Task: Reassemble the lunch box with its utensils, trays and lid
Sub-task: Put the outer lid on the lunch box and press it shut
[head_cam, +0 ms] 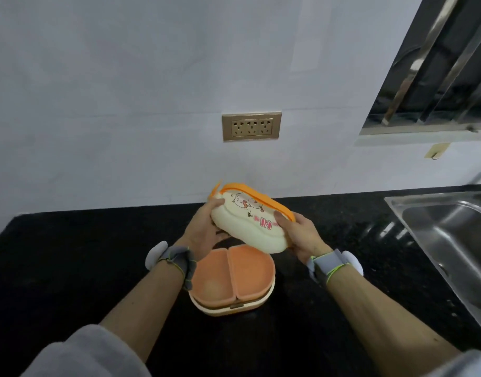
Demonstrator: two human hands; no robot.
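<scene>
Lid in both hands over the box — last step pending.

Head view: left hand [206,227] and right hand [299,235] each curl fingers round an end of the cream lid [247,227], w/ orange rim and cartoon print, held tilted in the air above the lunch box base [234,308]. Base sits mid-counter [70,268], nearer the back wall edge than the front; sink [451,240] at the right end. Two orange trays [234,273] already seated side by side in the base. Utensils not visible — can't tell if they're stowed under the trays. Judging by this, trays done; lid not yet on, so left to do: lower it square onto the base and press/latch shut. Wall socket [251,127] behind.
</scene>
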